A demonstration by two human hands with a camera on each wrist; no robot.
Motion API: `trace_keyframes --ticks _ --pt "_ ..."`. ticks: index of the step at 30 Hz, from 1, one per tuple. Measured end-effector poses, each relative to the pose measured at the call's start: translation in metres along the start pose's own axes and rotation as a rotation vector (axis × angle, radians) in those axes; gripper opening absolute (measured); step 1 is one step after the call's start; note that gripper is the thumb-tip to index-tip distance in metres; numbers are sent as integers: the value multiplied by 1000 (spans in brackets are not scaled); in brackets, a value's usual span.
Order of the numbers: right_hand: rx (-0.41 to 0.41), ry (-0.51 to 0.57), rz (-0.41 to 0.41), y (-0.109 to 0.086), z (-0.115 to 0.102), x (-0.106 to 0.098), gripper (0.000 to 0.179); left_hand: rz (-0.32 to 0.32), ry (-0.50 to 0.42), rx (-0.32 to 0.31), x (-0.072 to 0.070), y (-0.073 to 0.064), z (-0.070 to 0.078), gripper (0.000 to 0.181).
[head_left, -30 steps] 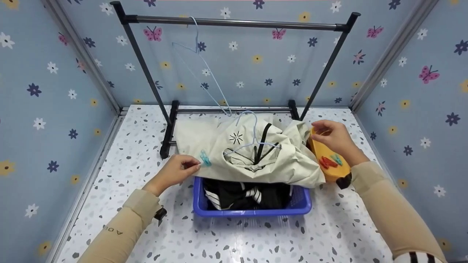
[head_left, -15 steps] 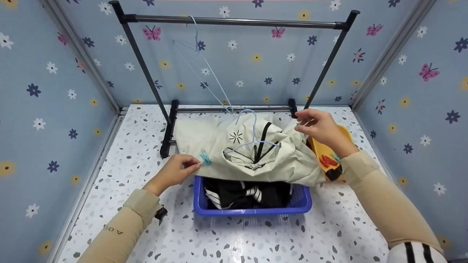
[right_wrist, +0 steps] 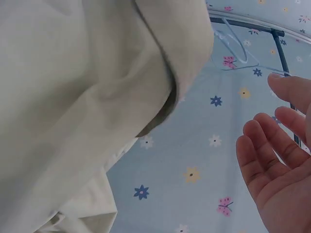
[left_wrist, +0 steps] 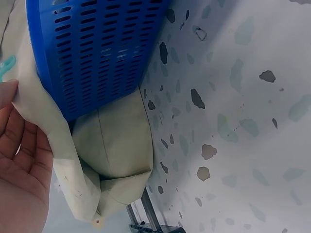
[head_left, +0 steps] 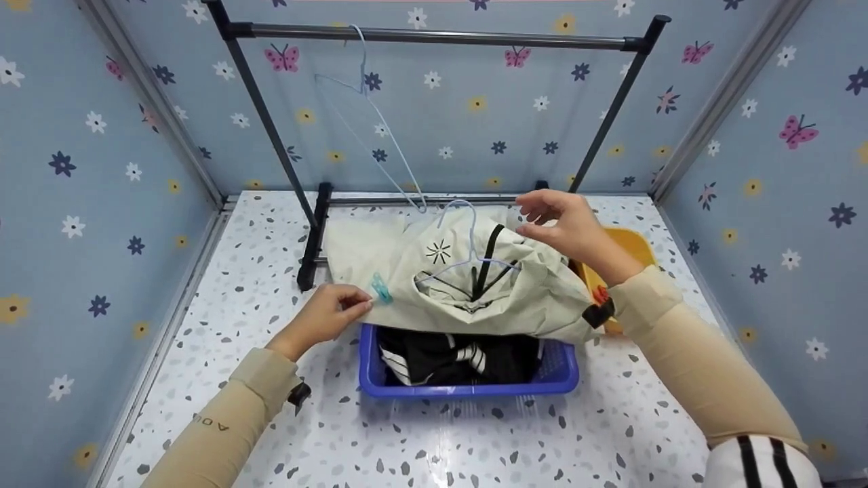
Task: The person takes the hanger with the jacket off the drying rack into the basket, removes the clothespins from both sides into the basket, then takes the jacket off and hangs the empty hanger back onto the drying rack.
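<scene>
A cream jacket (head_left: 380,251) with black trim lies spread over the back of a blue basket. In its neck opening sits a pale blue wire hanger (head_left: 472,234), hook pointing up and back. My left hand (head_left: 325,313) pinches the jacket's near left edge, beside a teal clothespin (head_left: 381,289). The left wrist view shows the thumb on top of the cloth and the fingers of that hand (left_wrist: 24,160) behind it. Over the jacket's right part hovers my right hand (head_left: 573,227), fingers loosely bent and holding nothing. In the right wrist view that hand (right_wrist: 282,170) appears apart from the cloth.
The blue basket (head_left: 468,391) holds black and white striped clothing (head_left: 434,362). To the right, a yellow container (head_left: 634,247) with red clothespins (head_left: 599,295) is partly behind my forearm. A dark rack (head_left: 434,35) stands behind, carrying another wire hanger (head_left: 364,64).
My right hand has moved left from the yellow container to above the jacket's right side. The left hand keeps its pinch on the jacket edge.
</scene>
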State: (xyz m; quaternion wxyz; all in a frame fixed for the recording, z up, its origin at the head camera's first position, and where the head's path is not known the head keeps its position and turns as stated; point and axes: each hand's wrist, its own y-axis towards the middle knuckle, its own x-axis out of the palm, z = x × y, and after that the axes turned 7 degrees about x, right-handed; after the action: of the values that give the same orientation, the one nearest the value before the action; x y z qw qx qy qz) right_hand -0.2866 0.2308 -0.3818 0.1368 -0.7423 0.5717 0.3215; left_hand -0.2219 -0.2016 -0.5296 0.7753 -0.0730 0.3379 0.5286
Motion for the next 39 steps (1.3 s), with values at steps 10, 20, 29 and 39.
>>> trace_keyframes --ticks 10,20,29,39 --pt "-125 49 -40 4 -29 21 42 21 -12 -3 2 1 -2 10" --pt "-178 21 -113 11 -49 48 43 25 -30 -4 2 0 -1 10" --pt "-209 17 -195 16 -62 74 44 21 -35 -24 1 0 -1 11" --pt "-201 -36 -306 23 -67 107 48 18 -22 28 2 1 -3 10"
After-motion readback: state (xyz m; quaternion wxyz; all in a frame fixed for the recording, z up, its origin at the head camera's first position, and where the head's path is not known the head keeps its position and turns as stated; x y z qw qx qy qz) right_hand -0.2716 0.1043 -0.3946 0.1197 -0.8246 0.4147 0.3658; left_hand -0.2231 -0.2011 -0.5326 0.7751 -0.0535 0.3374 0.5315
